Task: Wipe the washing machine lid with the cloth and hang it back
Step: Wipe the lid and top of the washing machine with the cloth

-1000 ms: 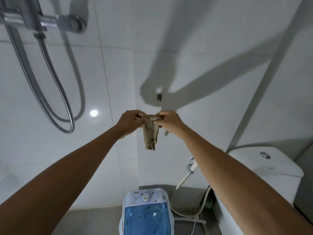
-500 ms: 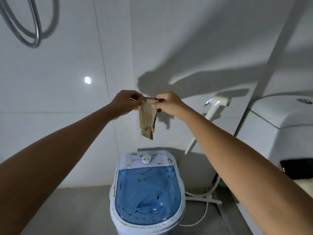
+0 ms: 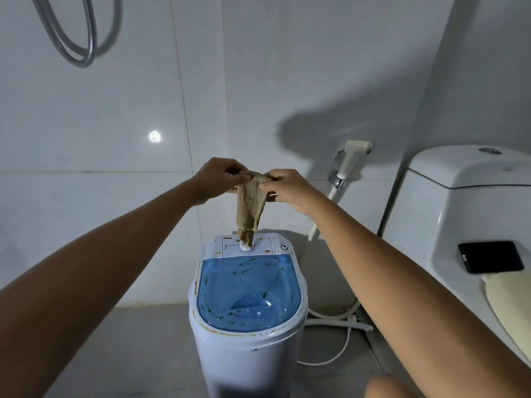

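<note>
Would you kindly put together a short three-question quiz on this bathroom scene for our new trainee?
1. True or false: both hands hold the cloth.
2. Multiple choice: the black phone lies on
A. the floor
B. the toilet
C. the washer's lid
3. Fill in: the streaks on the blue lid show it is not yet ____.

Key
1. True: the left hand and the right hand each have a grip on the cloth's top edge, and its lower end hangs over the washer's dial.
2. B
3. wiped
</note>
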